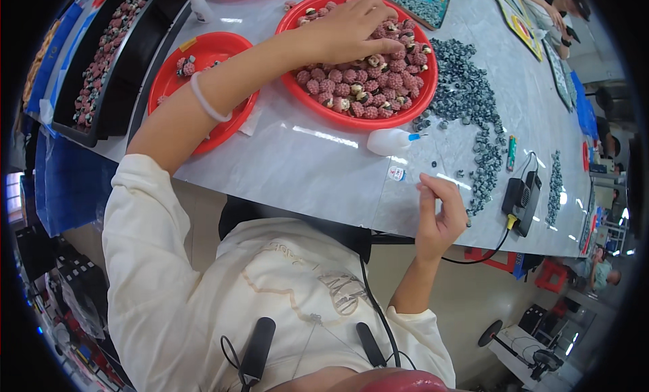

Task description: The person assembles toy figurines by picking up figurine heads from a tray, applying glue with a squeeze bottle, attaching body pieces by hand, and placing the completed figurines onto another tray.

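Note:
My left hand point(351, 32) reaches over a round red basin point(368, 124), fingers spread and stretched on the heap inside. That heap is small, bumpy pink berry-shaped pieces point(338, 78), some with cream and black parts. A pale band circles my left forearm. Near the table's front edge, my right hand point(443, 216) is raised with thumb and forefinger pinched together; what they hold, if anything, is too small to make out. Between the basin and my right hand lies a white squeeze bottle point(387, 142) with a blue tip. A small printed sticker point(397, 174) is near my right fingertips.
Dark grey-green small pieces point(466, 88) spread right of the basin. Farther right are a green tube point(512, 153) and a black cabled device point(520, 196). Left stand a shallow red tray point(216, 49) and a black bin point(125, 74). Another person point(551, 10) works across the table.

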